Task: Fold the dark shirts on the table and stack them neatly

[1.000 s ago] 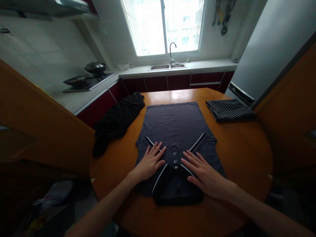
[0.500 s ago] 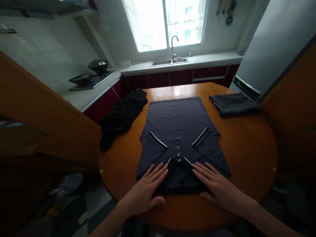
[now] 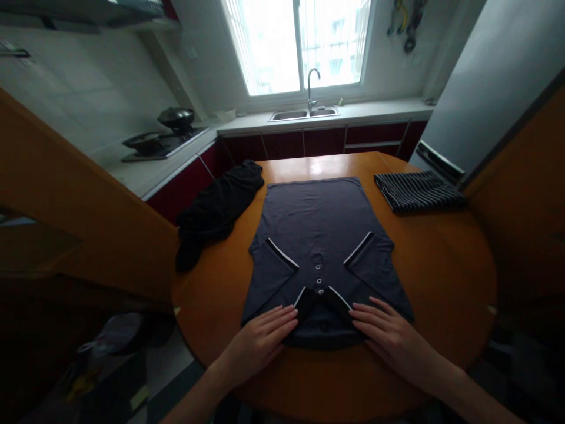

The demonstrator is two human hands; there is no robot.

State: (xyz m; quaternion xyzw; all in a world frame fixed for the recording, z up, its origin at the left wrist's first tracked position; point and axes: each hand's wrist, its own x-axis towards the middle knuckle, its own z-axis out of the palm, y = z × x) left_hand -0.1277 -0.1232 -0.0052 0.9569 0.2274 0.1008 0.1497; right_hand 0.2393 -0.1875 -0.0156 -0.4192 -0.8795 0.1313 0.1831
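Note:
A dark grey polo shirt (image 3: 315, 218) lies front up, its hem away from me and its collar (image 3: 338, 303) towards me. Both short sleeves are folded inward across the front, showing black-and-white cuffs. My left hand (image 3: 262, 335) rests on the shirt left of the collar, fingers stretched out and close together. On the other side of the collar, my right hand (image 3: 391, 335) lies with straight, slightly spread fingers. Both thumbs are drawn in by the shirt's near edge, and their tips are largely hidden.
The shirt is on a round wooden table (image 3: 441, 265). A crumpled black garment (image 3: 220, 203) lies at its left edge, and a folded striped cloth (image 3: 419, 191) at the right. Beyond stand a counter with a sink (image 3: 289, 116) and a stove (image 3: 163, 144).
My hands have drawn back slightly towards me and outward from the collar. Both thumbs have moved in from their spread position to the shirt's near edge. The view has shifted slightly.

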